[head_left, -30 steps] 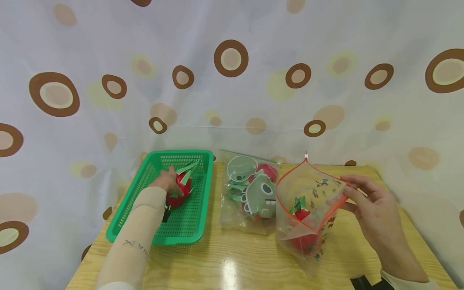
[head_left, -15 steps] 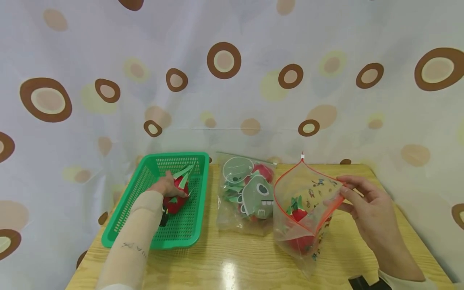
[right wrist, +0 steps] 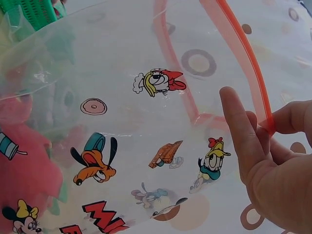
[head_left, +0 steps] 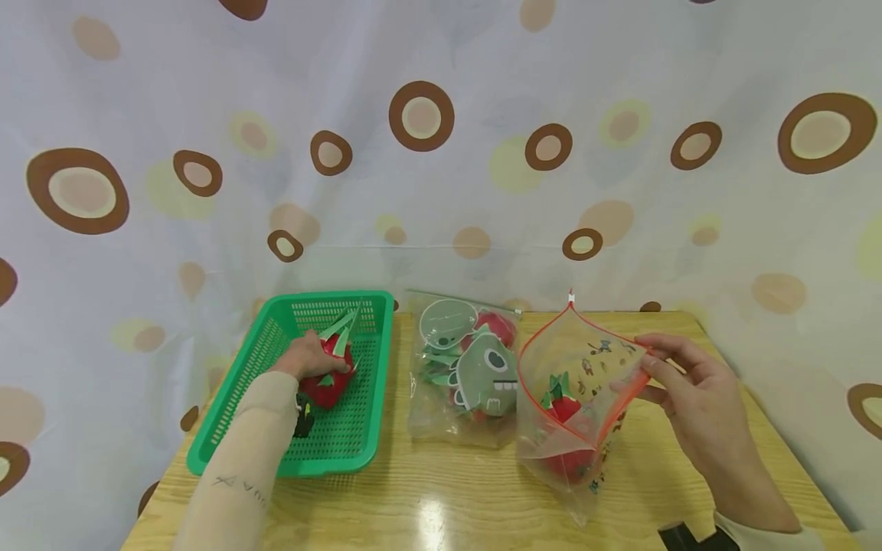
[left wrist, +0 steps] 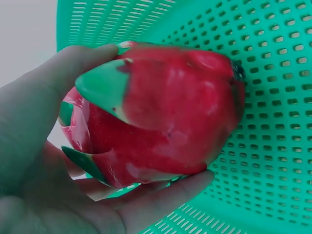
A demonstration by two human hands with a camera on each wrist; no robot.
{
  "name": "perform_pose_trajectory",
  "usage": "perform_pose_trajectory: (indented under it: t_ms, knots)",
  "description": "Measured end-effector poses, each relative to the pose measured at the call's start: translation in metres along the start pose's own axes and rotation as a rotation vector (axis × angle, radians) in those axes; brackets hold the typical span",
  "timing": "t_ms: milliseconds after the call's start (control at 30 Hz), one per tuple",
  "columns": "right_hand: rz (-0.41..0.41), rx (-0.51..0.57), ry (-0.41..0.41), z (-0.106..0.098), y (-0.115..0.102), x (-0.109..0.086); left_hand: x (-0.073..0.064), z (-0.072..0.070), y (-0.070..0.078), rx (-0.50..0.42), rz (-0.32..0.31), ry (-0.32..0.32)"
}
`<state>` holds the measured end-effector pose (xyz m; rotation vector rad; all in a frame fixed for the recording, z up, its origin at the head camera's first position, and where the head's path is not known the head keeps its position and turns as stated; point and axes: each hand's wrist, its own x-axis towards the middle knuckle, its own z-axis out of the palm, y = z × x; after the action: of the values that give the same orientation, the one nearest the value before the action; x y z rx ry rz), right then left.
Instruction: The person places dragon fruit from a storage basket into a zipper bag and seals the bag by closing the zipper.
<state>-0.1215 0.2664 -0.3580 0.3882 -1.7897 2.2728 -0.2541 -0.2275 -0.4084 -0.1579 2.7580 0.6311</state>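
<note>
Left fingers (left wrist: pixel 163 202) now around dragonfruit (left wrist: pixel 180 112)

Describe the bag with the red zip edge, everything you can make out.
The bag with the red zip edge looks like thin, clear plastic, printed with small colorful cartoon figures, with red lettering in the right wrist view. Its mouth gapes open, a white tab at the far corner. Inside sits a red fruit with green tips. The right hand pinches the rim. It seems to rest on the wooden table, right of the dinosaur-print bag; whether they touch is unclear.
</note>
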Motion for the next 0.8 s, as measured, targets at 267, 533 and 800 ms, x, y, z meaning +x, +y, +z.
perform_pose_trajectory:
  t_ms: [267, 533, 800]
  knots:
    - [0.018, -0.003, 0.001, 0.000, 0.001, 0.001, -0.005, -0.004, -0.004, -0.088, 0.025, 0.039]
    - [0.015, -0.009, 0.007, 0.002, 0.002, 0.001, -0.009, -0.014, -0.007, -0.185, 0.065, 0.094]
    - [0.010, -0.021, 0.019, 0.002, 0.003, 0.001, -0.015, -0.025, 0.010, -0.266, 0.111, 0.153]
